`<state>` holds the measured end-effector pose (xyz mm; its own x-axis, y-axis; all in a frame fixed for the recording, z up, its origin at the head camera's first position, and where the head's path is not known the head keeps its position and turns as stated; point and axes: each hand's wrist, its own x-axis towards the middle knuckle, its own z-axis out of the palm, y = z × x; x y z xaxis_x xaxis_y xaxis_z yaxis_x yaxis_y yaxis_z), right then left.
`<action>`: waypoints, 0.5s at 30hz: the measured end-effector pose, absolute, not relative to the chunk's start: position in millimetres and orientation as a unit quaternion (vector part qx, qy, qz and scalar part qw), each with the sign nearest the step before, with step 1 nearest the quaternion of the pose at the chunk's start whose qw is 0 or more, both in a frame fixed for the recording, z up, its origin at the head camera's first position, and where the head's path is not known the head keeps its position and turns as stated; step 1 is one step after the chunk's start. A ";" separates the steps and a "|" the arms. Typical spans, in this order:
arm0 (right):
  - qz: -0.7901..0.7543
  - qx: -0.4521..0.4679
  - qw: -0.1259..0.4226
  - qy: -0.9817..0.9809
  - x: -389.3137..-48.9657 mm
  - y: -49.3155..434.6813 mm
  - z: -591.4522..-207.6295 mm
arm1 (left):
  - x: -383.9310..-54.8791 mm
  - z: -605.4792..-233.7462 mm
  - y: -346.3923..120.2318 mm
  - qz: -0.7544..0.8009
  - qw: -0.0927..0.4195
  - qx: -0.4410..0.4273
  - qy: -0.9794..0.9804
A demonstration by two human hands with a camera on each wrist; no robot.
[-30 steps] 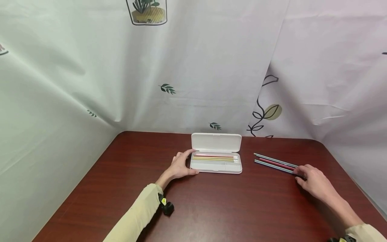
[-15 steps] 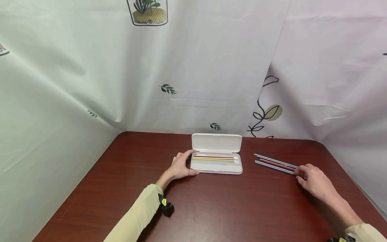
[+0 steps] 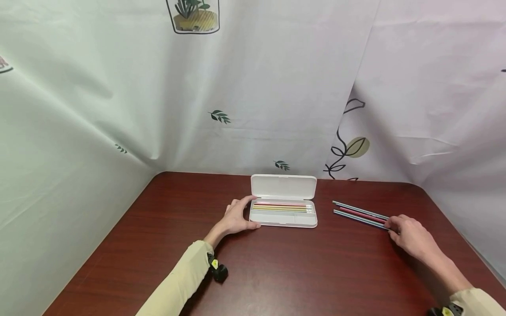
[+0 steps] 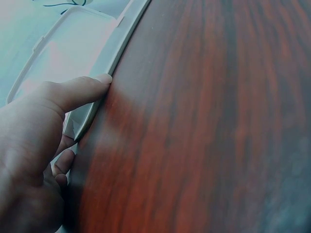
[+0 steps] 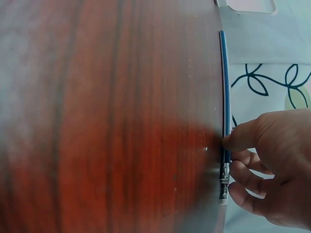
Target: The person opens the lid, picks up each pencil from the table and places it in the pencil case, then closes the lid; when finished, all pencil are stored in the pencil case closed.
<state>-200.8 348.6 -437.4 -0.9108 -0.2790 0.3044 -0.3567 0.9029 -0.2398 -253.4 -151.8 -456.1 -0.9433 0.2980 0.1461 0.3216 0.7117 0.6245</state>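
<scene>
A white pencil case (image 3: 272, 219) lies with its lid (image 3: 283, 187) raised; several red and yellow pencils (image 3: 281, 207) fill its back compartment. My left hand (image 3: 235, 217) grips the left end of the case, thumb on the front edge and fingers round the back corner. On the right, two blue pencils and a red pencil (image 3: 361, 213) lie side by side at a slant. My right hand (image 3: 413, 237) pinches the nearest blue pencil (image 5: 226, 92) close to its eraser end, thumb on the near side. That pencil lies low along the tabletop in the right wrist view.
The dark red wooden table (image 3: 308, 267) has rounded back corners. A white cloth (image 3: 272, 87) printed with leaves hangs behind it and along the sides. Inside the case, the front compartment (image 3: 272, 216) has a small divider near its right end.
My right thumb has drawn in against the near blue pencil and the fingers have tightened slightly. The left hand and the case have stayed in place.
</scene>
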 end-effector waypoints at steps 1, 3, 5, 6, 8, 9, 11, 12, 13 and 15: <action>0.146 0.165 0.130 -0.967 -201.0 348.8 -437.4 | -253.4 -456.3 -151.8 -0.341 0.017 -0.168 -0.925; 0.146 0.167 0.128 -0.967 -201.7 349.4 -437.7 | -253.1 -456.4 -151.7 -0.342 0.018 -0.168 -0.924; 0.146 0.172 0.128 -0.966 -202.4 349.9 -438.6 | -252.8 -456.6 -151.8 -0.344 0.018 -0.169 -0.924; 0.146 0.175 0.130 -0.965 -202.7 350.2 -439.3 | -252.7 -456.8 -151.8 -0.344 0.019 -0.170 -0.923; 0.145 0.184 0.139 -0.962 -203.2 350.9 -441.0 | -252.9 -457.2 -151.9 -0.343 0.020 -0.171 -0.924; 0.145 0.190 0.146 -0.960 -203.3 351.2 -441.9 | -252.9 -457.3 -151.9 -0.342 0.020 -0.171 -0.924; 0.144 0.204 0.162 -0.955 -203.6 351.7 -443.4 | -253.1 -457.3 -151.9 -0.342 0.020 -0.171 -0.924; 0.142 0.211 0.172 -0.952 -203.8 351.9 -444.1 | -253.2 -457.0 -151.9 -0.341 0.020 -0.171 -0.924; 0.142 0.218 0.181 -0.949 -204.5 352.0 -444.4 | -253.4 -456.9 -151.9 -0.340 0.020 -0.171 -0.925; 0.140 0.228 0.194 -0.944 -205.2 351.1 -444.2 | -253.4 -456.2 -151.9 -0.339 0.020 -0.171 -0.925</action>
